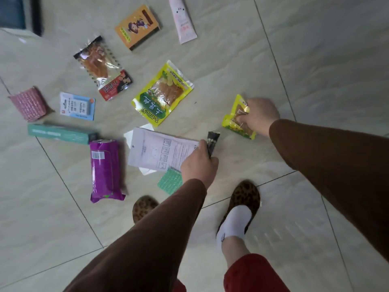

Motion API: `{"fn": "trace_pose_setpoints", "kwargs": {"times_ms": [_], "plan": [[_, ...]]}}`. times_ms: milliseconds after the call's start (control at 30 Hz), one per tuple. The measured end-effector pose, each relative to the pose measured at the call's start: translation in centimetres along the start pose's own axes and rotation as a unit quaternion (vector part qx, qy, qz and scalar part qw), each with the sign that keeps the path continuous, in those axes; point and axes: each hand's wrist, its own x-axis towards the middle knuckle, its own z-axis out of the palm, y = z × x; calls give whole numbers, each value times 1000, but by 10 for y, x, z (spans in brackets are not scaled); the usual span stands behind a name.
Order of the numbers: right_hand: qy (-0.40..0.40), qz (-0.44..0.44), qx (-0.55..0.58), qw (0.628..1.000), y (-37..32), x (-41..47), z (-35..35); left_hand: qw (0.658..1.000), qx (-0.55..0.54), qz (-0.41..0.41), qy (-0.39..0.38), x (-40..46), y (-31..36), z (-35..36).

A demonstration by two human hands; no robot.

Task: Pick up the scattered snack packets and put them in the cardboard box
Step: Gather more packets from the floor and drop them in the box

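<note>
Snack packets lie scattered on a tiled floor. My right hand [261,116] grips a small yellow-green packet [235,121] at the right. My left hand [199,163] holds a thin dark stick packet [212,142] just above a white instruction pouch [155,151]. A larger yellow-green packet [162,93] lies in the middle. Further back are a clear and red meat snack packet [103,68], an orange packet [136,26] and a pink tube [184,17]. A purple packet [105,169] lies at the left. No cardboard box is in view.
A teal long box [61,133], a pink knitted pad [28,103], a blue-white card [76,106] and a green pad [169,182] lie on the floor. My feet in leopard slippers [245,199] stand near the items. Dark furniture [19,13] is at top left.
</note>
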Motion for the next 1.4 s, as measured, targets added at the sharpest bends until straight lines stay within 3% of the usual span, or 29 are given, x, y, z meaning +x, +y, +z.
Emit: {"fn": "trace_pose_setpoints", "kwargs": {"times_ms": [133,267,467,600,700,867,1000,1067,1133,1267,1400], "plan": [[-28,-58,42,997,-39,-52,12,999,-22,-11,44,-36,-48,-23],[-75,-140,0,987,-89,-74,31,1000,13,-7,15,-58,-102,-26],[-108,-184,-40,976,-147,-79,85,993,-82,-83,29,-58,-147,10],[-19,-184,-117,976,-159,-82,119,991,-76,-106,40,-43,-155,32],[2,-168,-90,982,-162,-80,130,990,-37,-129,36,-35,-157,32],[-135,-171,-97,971,-166,-72,105,995,-54,-88,14,-42,-163,2],[-128,-217,-129,959,-174,-56,60,991,-86,-54,91,-51,-191,-42],[-107,-239,-141,955,-181,-40,35,981,-51,-64,178,-51,-208,-65],[-85,-262,-168,947,-194,-19,14,971,-51,-97,211,-47,-224,-87],[-60,-281,-264,921,-230,23,-6,970,-51,-175,160,-25,-252,-106],[-59,-275,-328,902,-243,46,3,975,-61,-188,104,-6,-261,-100]]}}
